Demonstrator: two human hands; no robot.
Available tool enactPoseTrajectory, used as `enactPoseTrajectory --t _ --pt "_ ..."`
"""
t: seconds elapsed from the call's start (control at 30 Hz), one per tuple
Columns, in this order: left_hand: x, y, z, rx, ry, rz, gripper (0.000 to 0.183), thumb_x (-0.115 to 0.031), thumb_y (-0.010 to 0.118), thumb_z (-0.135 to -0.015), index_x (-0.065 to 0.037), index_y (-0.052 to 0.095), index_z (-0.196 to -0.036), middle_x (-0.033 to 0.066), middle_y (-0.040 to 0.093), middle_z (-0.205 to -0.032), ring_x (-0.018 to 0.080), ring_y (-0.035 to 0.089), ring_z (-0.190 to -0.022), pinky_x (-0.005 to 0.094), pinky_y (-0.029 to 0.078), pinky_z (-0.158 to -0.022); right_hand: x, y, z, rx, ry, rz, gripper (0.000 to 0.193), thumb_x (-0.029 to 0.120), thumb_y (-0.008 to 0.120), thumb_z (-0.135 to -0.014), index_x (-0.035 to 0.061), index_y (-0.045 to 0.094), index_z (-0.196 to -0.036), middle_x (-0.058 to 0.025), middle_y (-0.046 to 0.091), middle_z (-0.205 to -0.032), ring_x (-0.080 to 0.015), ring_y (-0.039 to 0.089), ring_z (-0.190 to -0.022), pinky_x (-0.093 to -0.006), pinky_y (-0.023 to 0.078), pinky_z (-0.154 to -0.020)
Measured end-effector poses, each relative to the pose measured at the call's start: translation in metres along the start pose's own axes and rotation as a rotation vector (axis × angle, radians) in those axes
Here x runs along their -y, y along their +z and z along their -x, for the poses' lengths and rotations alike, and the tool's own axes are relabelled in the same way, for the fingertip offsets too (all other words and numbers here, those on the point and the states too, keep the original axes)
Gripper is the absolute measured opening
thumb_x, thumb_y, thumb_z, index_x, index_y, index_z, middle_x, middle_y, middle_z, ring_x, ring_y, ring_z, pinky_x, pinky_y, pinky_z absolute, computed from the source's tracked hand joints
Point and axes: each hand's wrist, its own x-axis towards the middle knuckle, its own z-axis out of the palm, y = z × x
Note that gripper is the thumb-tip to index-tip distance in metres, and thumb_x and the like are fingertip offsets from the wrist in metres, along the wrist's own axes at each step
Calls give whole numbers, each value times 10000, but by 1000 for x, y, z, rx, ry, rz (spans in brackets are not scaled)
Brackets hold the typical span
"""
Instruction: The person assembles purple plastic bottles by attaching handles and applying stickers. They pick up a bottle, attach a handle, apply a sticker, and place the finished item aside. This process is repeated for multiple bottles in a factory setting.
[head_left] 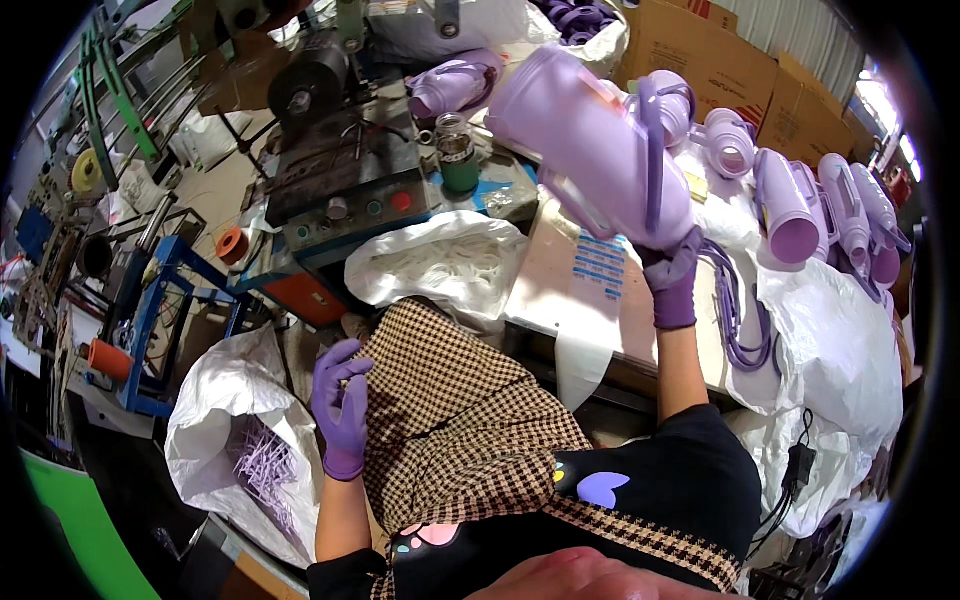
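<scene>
Nearest to me, my left hand [341,408] is empty beside the lap [470,390], its fingers spread and a little bent. My right arm reaches forward, its hand [676,268] pinching the near end of a tilted jug [590,140] above the desk [535,290]. I judge this jug unfinished; blue labels [600,266] lie there. Farther, whether other jugs [782,200] are done, I cannot tell.

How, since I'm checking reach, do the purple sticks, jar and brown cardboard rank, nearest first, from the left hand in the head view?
1. Purple sticks: in the white bag, left of the left hand.
2. Jar: ahead, beside the machine.
3. Brown cardboard: back right.
</scene>
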Motion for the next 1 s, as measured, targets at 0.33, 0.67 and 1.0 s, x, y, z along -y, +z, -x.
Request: enactPoseTrajectory --t 0.33,0.67,1.0 --pt "74 57 11 359 292 -230 99 -101 690 -829 -37 705 -903 104 729 -924 283 681 -868 392 526 -797 -79 32 -265 -103 -435 1240 660 306 739 -879 -16 411 -1352 -182 564 -1322 -357 603 -1131 -493 521 -948" --pt "86 58 21 401 290 -295 174 -195 721 -850 -53 714 -949 97 723 -989 297 658 -910 406 493 -863 -143 52 -259 91 299 -403 280 285 595 -992 85 559 -1185 -128 572 -1230 -344 577 -1093 -490 513 -971" --pt "108 70 34 384 325 -401 153 -271 681 -871 -118 697 -874 37 674 -883 258 616 -852 406 456 -811 -235 171 98 595 951 -589 197 312 602 -1015 126 661 -984 -30 526 -929 -191 504 -935 -332 468 -837"
